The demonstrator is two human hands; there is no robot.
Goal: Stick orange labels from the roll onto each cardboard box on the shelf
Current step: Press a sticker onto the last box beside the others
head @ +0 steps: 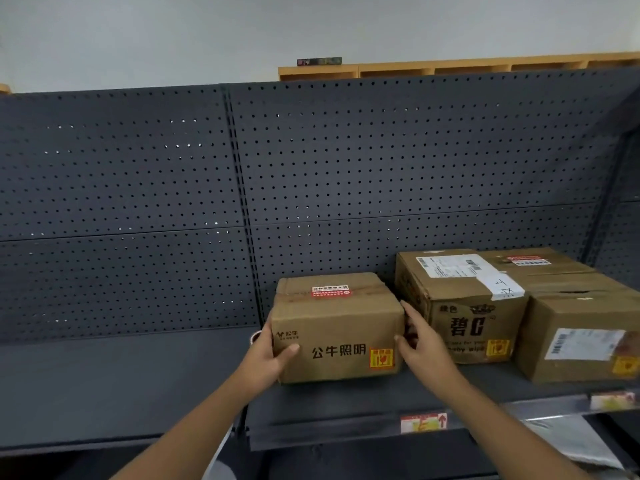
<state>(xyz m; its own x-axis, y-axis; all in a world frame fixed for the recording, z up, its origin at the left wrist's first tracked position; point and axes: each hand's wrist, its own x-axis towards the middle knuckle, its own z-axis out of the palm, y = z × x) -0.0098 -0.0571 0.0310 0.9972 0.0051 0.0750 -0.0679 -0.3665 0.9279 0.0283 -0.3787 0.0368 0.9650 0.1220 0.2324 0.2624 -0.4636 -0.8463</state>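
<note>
Three cardboard boxes stand on the dark shelf (121, 375). The left box (332, 327) has black characters and an orange label (381, 358) on its front lower right. My left hand (273, 355) grips its left side and my right hand (419, 337) presses its right side. A small white roll-like ring (255, 337) peeks out just behind my left hand. The middle box (460, 299) carries an orange label (498, 348) on its front. The right box (581, 341) shows an orange label (625, 366) at its lower right.
A dark pegboard wall (311, 168) backs the shelf. To the left of the boxes the shelf surface runs on bare. A red and white tag (423, 422) sits on the shelf's front edge. A grey plastic bag (571, 441) lies on the lower level at right.
</note>
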